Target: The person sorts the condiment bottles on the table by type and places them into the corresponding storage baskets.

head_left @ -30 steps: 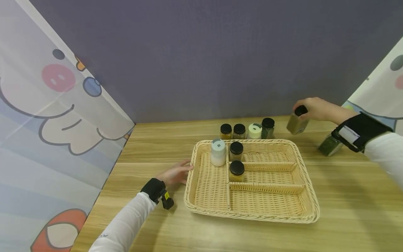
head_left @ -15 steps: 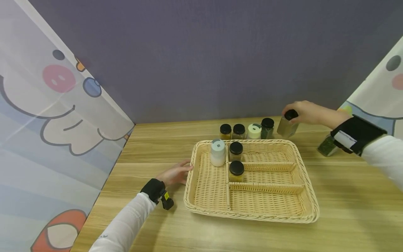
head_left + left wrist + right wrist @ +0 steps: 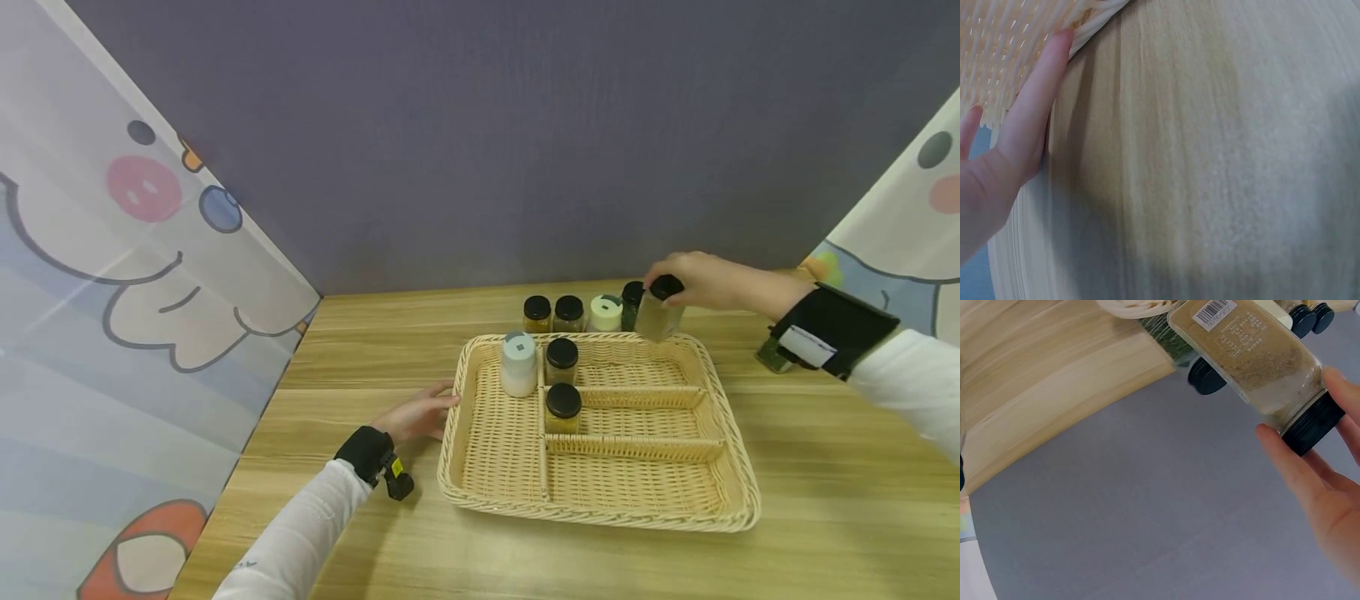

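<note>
My right hand pinches the black cap of a clear spice jar of brownish powder. In the head view this jar hangs tilted over the back right rim of the wicker basket. My left hand touches the basket's left side, its fingers fairly straight; the left wrist view shows a finger along the weave. Inside the basket, a white bottle stands in the left compartment. Two black-capped jars stand at the left ends of the back and middle compartments.
Behind the basket stand two black-capped jars, a pale-lidded jar and a dark green jar, partly hidden by the held one. Another green jar lies on the table under my right wrist. A grey wall rises behind.
My right hand has carried the spice jar leftward from the table's right side to the basket's back right rim. The left hand and the basket have stayed in place.
</note>
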Demonstrator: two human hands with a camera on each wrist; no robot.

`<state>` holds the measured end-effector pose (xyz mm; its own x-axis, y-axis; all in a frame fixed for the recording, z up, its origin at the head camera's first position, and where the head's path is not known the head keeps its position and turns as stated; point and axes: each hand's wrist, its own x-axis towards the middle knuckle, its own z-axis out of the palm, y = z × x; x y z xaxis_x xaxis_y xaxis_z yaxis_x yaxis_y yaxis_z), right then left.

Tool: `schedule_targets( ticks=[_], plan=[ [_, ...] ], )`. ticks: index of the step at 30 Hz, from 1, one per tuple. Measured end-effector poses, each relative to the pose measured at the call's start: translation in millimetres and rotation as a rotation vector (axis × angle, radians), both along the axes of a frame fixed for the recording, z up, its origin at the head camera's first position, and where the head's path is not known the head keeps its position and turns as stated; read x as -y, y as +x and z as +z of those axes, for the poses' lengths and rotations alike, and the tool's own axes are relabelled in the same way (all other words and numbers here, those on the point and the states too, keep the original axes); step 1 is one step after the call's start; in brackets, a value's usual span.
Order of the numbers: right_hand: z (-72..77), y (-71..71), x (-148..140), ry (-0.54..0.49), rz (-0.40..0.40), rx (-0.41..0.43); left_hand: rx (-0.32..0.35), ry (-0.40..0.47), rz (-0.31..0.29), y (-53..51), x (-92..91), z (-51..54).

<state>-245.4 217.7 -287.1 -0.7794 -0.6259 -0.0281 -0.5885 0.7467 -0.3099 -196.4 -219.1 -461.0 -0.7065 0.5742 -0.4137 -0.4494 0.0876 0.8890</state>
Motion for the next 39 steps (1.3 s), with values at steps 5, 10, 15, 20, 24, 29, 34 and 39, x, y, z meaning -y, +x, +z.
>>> schedule_targets(
  ticks=[5,10,15,20,24,29,34,39],
  plan=[
    [-0.4,3.1,7.4,0.009,0.020,-0.003,0.006,0.005,0.000,0.0,0.3,1.4],
    [-2.3,5.6,14.7,-0.007,0.033,0.002,0.006,0.006,-0.016,2.7,-0.6,8.8],
    [-4.6,7.1,21.8,-0.025,0.076,-0.036,0.001,-0.021,-0.018,6.1,-3.1,16.1],
    [-4.8,10.7,29.0,-0.059,0.108,-0.052,0.008,-0.028,-0.013,6.8,-4.2,18.1],
    [-5.6,13.6,33.9,-0.087,0.130,-0.036,0.009,-0.021,-0.018,6.2,-4.0,17.8],
    [-6.8,18.3,41.3,-0.086,0.131,-0.008,0.009,-0.019,-0.018,6.0,-3.6,17.3],
    [-9.1,21.0,47.8,-0.081,0.159,-0.017,0.012,-0.023,-0.016,5.8,-3.8,17.9],
    [-14.9,21.8,52.6,-0.072,0.185,-0.024,0.011,-0.018,-0.019,5.2,-3.5,16.5]
  ],
)
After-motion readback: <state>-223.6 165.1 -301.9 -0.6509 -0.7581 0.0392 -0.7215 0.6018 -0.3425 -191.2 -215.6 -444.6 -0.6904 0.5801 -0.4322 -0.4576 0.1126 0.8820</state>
